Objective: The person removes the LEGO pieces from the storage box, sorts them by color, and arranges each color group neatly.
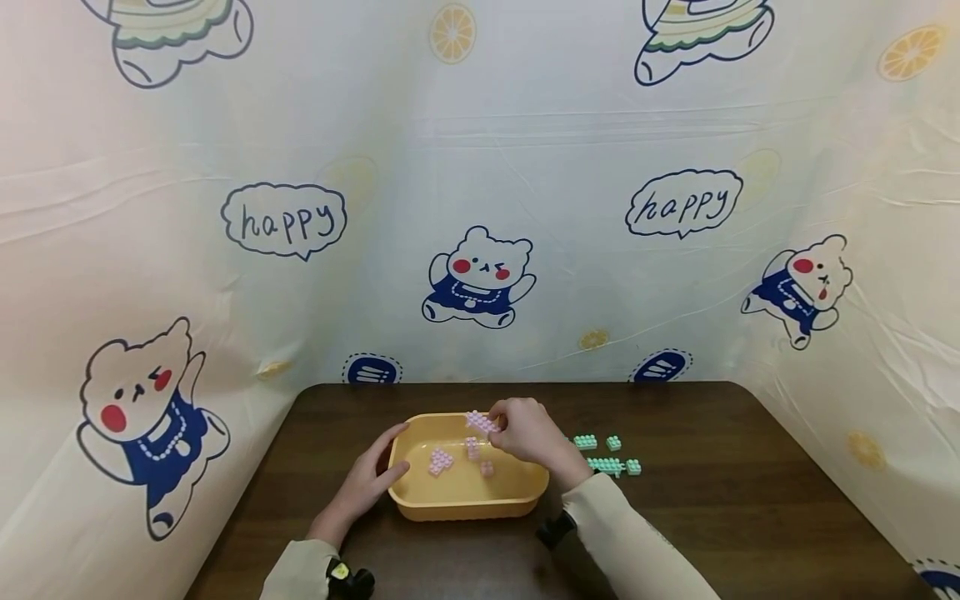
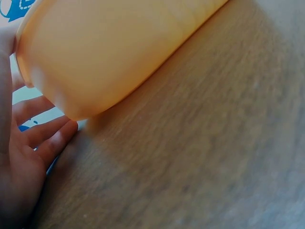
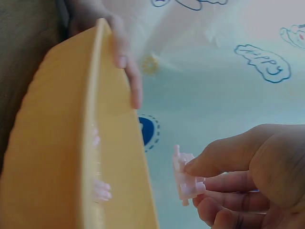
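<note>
A pink building-block piece (image 1: 482,422) with studs is pinched between the thumb and fingers of my right hand (image 1: 527,429), above the far right part of a yellow plastic basin (image 1: 468,510). In the right wrist view the pink piece (image 3: 187,176) shows pegs at its ends. My left hand (image 1: 366,479) holds the basin's left end, thumb at the rim; in the left wrist view its fingers (image 2: 45,131) lie along the outer wall. Inside the basin lie a pink block cluster (image 1: 440,461), an upright-looking pink piece (image 1: 472,448) and a small pink block (image 1: 487,468).
Right of the basin, partly behind my right arm, are several green block pieces: a long one (image 1: 604,466), a short one (image 1: 585,442) and small ones (image 1: 633,467). All stand on a dark wooden table (image 1: 720,517). A printed curtain (image 1: 570,292) hangs behind it.
</note>
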`<control>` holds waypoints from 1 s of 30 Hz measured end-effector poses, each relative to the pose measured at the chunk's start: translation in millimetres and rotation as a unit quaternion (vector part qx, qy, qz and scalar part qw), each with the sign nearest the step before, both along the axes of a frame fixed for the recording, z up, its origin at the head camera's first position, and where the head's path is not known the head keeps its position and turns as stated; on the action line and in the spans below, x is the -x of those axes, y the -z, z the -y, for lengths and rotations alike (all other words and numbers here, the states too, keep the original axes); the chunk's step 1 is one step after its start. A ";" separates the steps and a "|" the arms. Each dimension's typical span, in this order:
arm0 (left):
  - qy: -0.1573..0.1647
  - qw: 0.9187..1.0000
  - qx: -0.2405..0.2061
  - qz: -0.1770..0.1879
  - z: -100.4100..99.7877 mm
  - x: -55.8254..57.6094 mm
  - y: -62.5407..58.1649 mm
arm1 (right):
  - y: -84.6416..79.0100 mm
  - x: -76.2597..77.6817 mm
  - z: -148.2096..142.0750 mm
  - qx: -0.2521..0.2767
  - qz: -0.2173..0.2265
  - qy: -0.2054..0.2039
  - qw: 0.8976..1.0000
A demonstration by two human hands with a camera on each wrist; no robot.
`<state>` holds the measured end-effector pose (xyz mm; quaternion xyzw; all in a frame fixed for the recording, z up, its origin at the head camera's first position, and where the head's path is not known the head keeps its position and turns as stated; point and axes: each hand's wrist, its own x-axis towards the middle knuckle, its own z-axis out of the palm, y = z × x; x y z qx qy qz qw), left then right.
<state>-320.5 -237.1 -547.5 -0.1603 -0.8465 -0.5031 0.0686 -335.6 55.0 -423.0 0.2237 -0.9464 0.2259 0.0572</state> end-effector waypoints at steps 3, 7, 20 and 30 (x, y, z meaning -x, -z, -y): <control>-0.002 1.000 0.004 -0.002 -0.3 -0.2 -1.7 | -6.9 -1.7 -7.0 -0.001 -0.004 0.003 1.000; 0.003 1.000 0.007 0.000 -3.1 -6.6 -12.9 | -13.6 -3.3 -16.9 0.002 -0.007 0.012 1.000; 0.008 1.000 0.017 0.002 -7.9 -19.7 -34.7 | -31.4 -13.1 -58.1 0.029 0.013 0.059 0.998; 0.006 1.000 0.021 0.004 -8.6 -21.2 -36.9 | -33.8 -21.5 -90.5 0.025 0.000 0.070 0.997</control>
